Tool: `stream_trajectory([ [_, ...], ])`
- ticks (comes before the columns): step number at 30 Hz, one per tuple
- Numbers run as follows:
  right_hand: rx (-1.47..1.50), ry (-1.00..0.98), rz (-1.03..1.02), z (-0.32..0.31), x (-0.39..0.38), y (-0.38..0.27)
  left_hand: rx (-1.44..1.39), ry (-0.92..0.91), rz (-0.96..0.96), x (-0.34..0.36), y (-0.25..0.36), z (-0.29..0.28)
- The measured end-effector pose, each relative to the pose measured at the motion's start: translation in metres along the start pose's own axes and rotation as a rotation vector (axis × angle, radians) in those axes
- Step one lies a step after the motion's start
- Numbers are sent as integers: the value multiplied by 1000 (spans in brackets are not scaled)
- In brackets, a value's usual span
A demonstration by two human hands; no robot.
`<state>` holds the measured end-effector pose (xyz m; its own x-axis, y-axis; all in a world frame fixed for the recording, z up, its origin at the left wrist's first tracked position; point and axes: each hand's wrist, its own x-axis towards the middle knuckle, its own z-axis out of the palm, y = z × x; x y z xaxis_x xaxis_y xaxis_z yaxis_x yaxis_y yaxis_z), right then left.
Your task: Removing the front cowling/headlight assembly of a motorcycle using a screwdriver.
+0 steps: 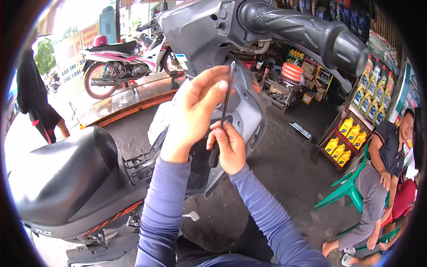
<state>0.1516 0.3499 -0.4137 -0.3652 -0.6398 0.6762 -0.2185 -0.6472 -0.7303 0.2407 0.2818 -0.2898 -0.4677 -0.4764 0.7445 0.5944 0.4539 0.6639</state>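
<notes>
A long, thin screwdriver with a dark handle points up, tilted slightly right. My right hand is closed round it where the shaft meets the handle, the handle's end showing below the fingers. My left hand is raised beside the upper shaft, its fingers loosely apart and slightly blurred. I see nothing held in it. Behind both hands is the grey front panel of a scooter. Above them reaches the scooter's black handlebar grip, with a lever beneath it.
The black scooter seat fills the left side. A white and pink motorbike stands on a raised platform behind. At right, a person sits on a green plastic chair, near a rack of yellow bottles. Another person stands far left.
</notes>
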Motion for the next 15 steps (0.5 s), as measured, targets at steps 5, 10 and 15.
stream_trajectory([
  [5, 9, 28, -12, -9, 27, -9, -2, -26, 0, 35, 1, 5],
  [10, 20, 22, -21, -15, 26, -8, 19, -12, 27, 35, 9, 11],
  [15, 53, -12, -35, -17, 34, -7, 74, -12, 11, 39, 17, 12],
])
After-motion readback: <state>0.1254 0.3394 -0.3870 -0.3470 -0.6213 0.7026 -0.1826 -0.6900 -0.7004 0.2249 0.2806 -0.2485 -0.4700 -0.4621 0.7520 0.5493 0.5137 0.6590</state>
